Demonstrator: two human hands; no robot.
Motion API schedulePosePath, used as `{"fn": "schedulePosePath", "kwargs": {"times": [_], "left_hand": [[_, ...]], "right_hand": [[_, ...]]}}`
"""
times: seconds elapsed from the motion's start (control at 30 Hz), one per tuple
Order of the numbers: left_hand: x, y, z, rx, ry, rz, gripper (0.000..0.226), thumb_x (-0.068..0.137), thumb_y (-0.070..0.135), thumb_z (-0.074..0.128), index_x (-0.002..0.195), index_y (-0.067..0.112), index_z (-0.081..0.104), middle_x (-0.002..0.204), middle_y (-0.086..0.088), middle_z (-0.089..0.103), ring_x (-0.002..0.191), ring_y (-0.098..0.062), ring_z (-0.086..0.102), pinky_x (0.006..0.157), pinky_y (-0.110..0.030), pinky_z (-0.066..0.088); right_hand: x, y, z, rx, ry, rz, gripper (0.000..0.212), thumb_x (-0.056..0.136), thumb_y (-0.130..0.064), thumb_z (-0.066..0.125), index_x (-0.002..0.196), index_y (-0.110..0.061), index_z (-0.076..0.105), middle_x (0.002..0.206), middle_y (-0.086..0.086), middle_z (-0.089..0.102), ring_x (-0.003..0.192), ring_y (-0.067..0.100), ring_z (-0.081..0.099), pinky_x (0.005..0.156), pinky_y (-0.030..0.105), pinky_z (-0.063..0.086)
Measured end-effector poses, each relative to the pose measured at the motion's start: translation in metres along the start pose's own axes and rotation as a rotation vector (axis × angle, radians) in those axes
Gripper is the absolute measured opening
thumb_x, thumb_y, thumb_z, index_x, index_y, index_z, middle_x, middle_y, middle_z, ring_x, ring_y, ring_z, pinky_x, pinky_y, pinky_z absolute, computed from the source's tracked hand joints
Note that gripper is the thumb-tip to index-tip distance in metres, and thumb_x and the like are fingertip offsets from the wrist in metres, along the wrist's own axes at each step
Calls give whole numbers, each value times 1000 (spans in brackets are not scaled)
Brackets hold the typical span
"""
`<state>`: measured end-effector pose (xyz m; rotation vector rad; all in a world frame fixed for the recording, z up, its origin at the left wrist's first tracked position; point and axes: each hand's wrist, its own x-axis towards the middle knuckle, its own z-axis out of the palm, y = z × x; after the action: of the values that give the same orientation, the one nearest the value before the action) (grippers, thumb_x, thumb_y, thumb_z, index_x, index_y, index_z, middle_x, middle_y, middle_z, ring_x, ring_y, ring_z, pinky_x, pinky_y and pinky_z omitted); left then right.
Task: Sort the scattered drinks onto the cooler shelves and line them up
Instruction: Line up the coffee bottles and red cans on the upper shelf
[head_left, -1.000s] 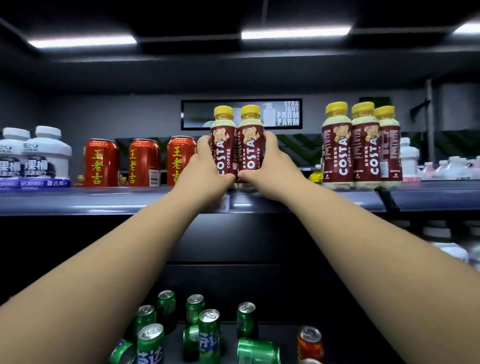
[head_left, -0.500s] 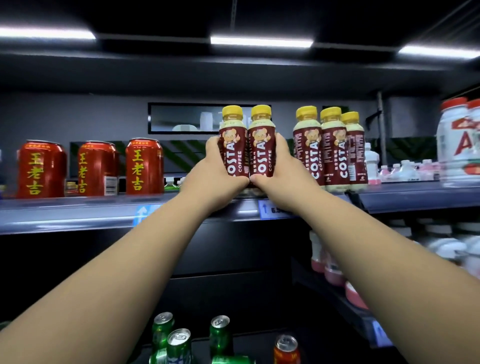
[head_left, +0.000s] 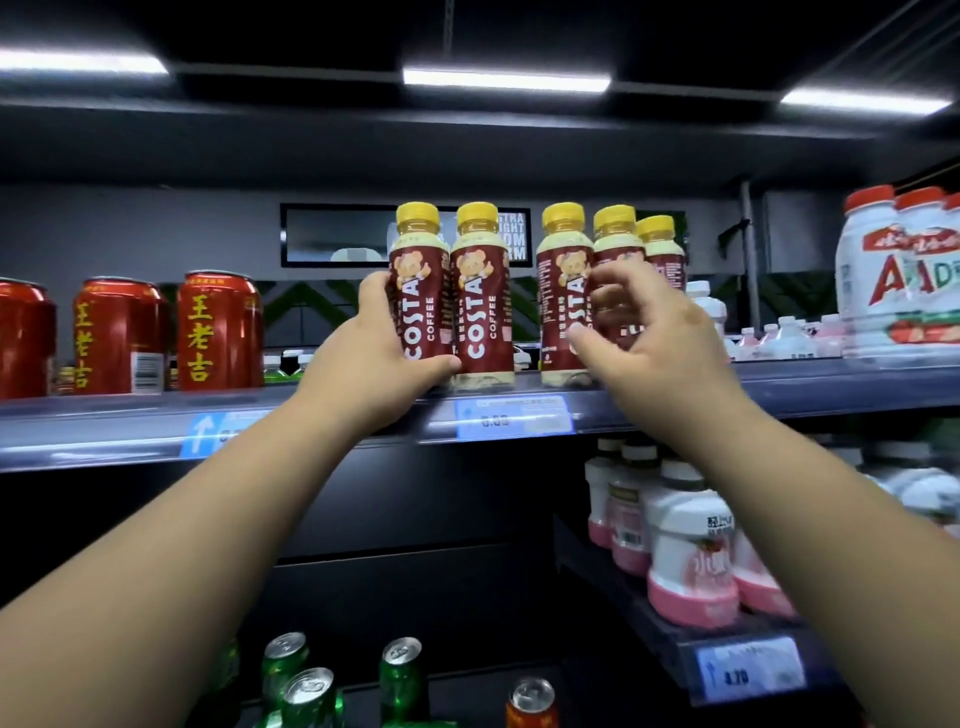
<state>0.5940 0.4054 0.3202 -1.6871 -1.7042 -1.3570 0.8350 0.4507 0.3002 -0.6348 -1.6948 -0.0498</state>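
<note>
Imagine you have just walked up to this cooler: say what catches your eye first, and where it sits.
Five yellow-capped Costa coffee bottles stand mid-shelf. The left hand grips the leftmost, and the right hand hovers open before the right three. Red cans line the shelf's left; green cans sit scattered below.

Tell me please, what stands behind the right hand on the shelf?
Three Costa bottles with yellow caps stand behind the right hand; its fingers cover their lower labels.
</note>
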Motion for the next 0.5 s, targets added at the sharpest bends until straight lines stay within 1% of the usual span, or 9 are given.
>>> {"fn": "schedulePosePath", "kwargs": {"times": [0.1, 0.17, 0.23, 0.27, 0.33, 0.37, 0.43, 0.5], "left_hand": [[0, 6, 5, -4, 9, -15, 96, 74, 48, 81, 146, 31, 19, 113, 5, 61, 103, -25, 63, 89, -44, 51], [0, 12, 9, 1, 18, -23, 97, 74, 48, 81, 146, 31, 18, 117, 3, 61, 105, -26, 63, 91, -45, 50], [0, 17, 13, 12, 27, -23, 97, 74, 48, 80, 147, 31, 18, 119, 2, 61, 106, -27, 63, 90, -44, 50], [0, 19, 16, 19, 24, -21, 97, 74, 48, 80, 147, 31, 18, 116, 3, 61, 105, -27, 62, 89, -43, 50], [-1, 24, 20, 21, 15, -26, 96, 75, 48, 80, 147, 30, 18, 111, 4, 59, 103, -26, 62, 86, -41, 49], [0, 26, 21, 9, 14, -38, 96, 75, 49, 79, 146, 30, 18, 114, 4, 58, 103, -26, 61, 86, -41, 49], [-1, 32, 25, -19, 45, -58, 99, 72, 56, 77, 146, 32, 17, 129, -2, 54, 111, -26, 58, 93, -44, 47], [-3, 42, 34, 89, 158, -1, 104, 71, 65, 71, 150, 32, 13, 146, -8, 36, 129, -31, 44, 107, -51, 39]], "right_hand": [[9, 29, -22, 22, 119, 48, 36, 82, -31, 72, 115, -27, 59, 104, -7, 64, 97, 17, 63, 89, 47, 54], [15, 46, -30, -13, 133, 73, 35, 83, -28, 74, 114, -28, 58, 103, -7, 64, 95, 17, 62, 90, 44, 53], [18, 59, -32, -64, 103, 99, 40, 82, -28, 75, 119, -26, 58, 111, -3, 63, 101, 18, 60, 92, 40, 51], [20, 65, -33, -86, 79, 115, 44, 82, -30, 75, 122, -26, 57, 115, -1, 62, 105, 20, 59, 93, 39, 50], [23, 77, -34, -125, 40, 145, 51, 82, -34, 74, 127, -25, 54, 123, 1, 58, 113, 23, 55, 98, 42, 47], [25, 82, -35, -140, 29, 156, 54, 82, -36, 74, 129, -25, 51, 125, 1, 56, 116, 25, 53, 100, 45, 46], [30, 91, -37, -137, 5, 181, 60, 83, -38, 72, 134, -26, 44, 124, 0, 52, 116, 26, 52, 100, 46, 45], [37, 95, -40, -87, -64, 249, 70, 85, -40, 70, 142, -28, 32, 113, -5, 49, 109, 23, 52, 96, 41, 45]]}}
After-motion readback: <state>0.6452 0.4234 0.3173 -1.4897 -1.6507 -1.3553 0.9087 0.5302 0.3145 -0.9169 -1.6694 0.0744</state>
